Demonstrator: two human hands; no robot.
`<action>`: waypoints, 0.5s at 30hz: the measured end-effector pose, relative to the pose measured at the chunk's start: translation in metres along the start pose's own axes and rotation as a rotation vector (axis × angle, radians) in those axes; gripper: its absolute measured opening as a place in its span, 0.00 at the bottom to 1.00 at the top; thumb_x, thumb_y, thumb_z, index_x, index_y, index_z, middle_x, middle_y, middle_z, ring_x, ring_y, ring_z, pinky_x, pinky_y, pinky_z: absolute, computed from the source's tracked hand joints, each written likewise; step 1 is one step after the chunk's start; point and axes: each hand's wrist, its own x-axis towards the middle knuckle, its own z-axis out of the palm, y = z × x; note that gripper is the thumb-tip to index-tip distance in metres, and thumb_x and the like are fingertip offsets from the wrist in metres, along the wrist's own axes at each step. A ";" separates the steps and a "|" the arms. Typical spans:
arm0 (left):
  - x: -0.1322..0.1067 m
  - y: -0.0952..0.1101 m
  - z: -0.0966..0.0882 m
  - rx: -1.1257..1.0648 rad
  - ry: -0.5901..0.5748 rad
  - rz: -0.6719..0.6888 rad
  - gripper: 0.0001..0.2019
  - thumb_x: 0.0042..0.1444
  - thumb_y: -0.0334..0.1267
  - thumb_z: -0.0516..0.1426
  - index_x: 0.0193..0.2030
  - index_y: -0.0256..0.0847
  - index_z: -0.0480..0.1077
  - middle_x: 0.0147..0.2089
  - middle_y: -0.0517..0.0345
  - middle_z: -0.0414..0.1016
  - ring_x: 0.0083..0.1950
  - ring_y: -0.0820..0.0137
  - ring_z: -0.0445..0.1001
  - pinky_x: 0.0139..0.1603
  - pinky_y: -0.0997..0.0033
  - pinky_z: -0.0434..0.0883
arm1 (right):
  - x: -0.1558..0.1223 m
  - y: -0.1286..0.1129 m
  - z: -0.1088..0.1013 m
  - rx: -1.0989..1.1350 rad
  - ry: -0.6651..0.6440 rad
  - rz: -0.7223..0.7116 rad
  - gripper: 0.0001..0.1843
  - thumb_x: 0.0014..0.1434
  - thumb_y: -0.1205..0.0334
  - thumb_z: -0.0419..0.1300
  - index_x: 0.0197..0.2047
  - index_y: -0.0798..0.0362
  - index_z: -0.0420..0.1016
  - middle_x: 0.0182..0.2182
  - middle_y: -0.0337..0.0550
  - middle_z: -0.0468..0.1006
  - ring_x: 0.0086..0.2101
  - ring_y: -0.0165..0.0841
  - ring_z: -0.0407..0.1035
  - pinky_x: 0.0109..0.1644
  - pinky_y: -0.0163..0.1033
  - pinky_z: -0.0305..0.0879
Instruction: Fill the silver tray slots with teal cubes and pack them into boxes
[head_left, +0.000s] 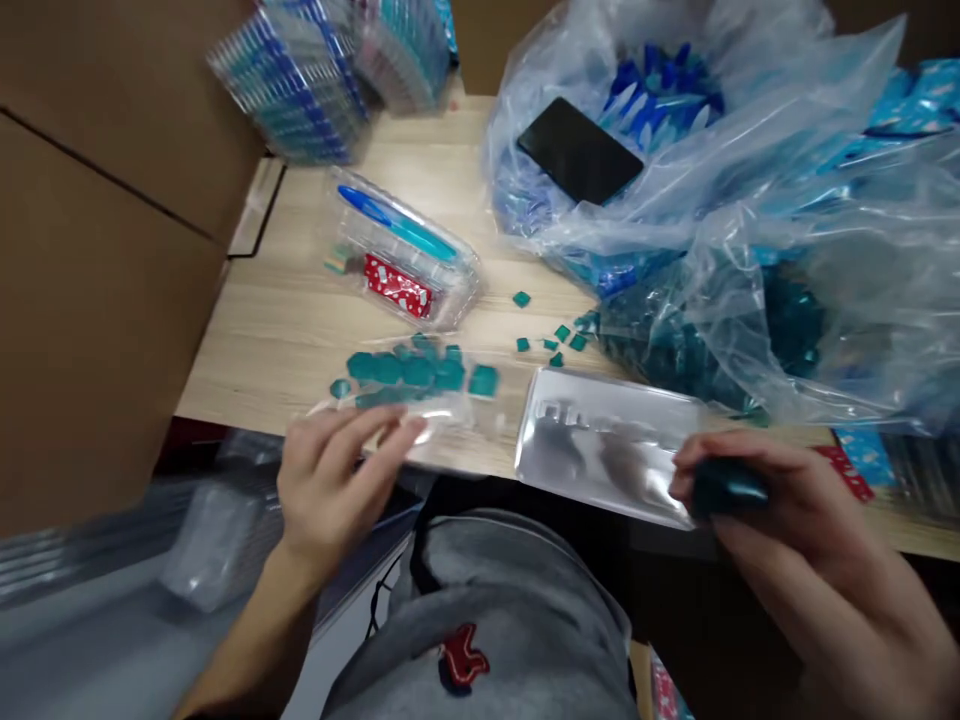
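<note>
A packing workshop: cardboard boxes (90,250), bulk plastic bags (750,200), stacked filled packs (315,80).
</note>
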 end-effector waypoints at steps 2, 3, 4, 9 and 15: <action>-0.016 -0.019 0.017 0.105 -0.051 -0.072 0.15 0.60 0.25 0.58 0.52 0.45 0.72 0.42 0.53 0.79 0.41 0.64 0.73 0.42 0.62 0.68 | 0.011 0.003 0.008 0.081 -0.022 0.073 0.11 0.64 0.61 0.60 0.50 0.43 0.73 0.42 0.37 0.79 0.38 0.26 0.75 0.39 0.23 0.73; -0.024 -0.025 0.025 0.121 -0.087 -0.105 0.15 0.61 0.26 0.58 0.53 0.45 0.72 0.43 0.52 0.79 0.41 0.63 0.74 0.42 0.61 0.68 | 0.017 0.003 0.012 0.118 -0.023 0.094 0.11 0.64 0.61 0.60 0.50 0.43 0.73 0.42 0.37 0.79 0.37 0.25 0.75 0.39 0.23 0.73; -0.030 -0.030 0.033 0.118 -0.126 -0.135 0.15 0.61 0.28 0.58 0.54 0.45 0.71 0.43 0.50 0.79 0.42 0.61 0.74 0.43 0.60 0.68 | 0.023 0.004 0.015 0.155 -0.020 0.109 0.11 0.64 0.61 0.61 0.49 0.43 0.73 0.42 0.37 0.80 0.35 0.24 0.75 0.37 0.24 0.73; -0.037 -0.028 0.042 -0.054 -0.157 -0.237 0.28 0.59 0.39 0.63 0.65 0.46 0.63 0.55 0.43 0.75 0.55 0.49 0.72 0.52 0.46 0.68 | 0.045 0.006 0.029 0.465 -0.140 0.181 0.09 0.62 0.64 0.64 0.46 0.47 0.74 0.42 0.38 0.82 0.37 0.26 0.78 0.40 0.29 0.77; 0.021 0.018 0.032 -0.608 -0.023 -0.317 0.18 0.63 0.30 0.57 0.58 0.50 0.69 0.48 0.60 0.77 0.50 0.66 0.75 0.52 0.60 0.71 | 0.051 0.005 0.042 0.678 -0.235 0.216 0.13 0.59 0.68 0.66 0.48 0.48 0.78 0.42 0.38 0.82 0.45 0.27 0.78 0.52 0.33 0.75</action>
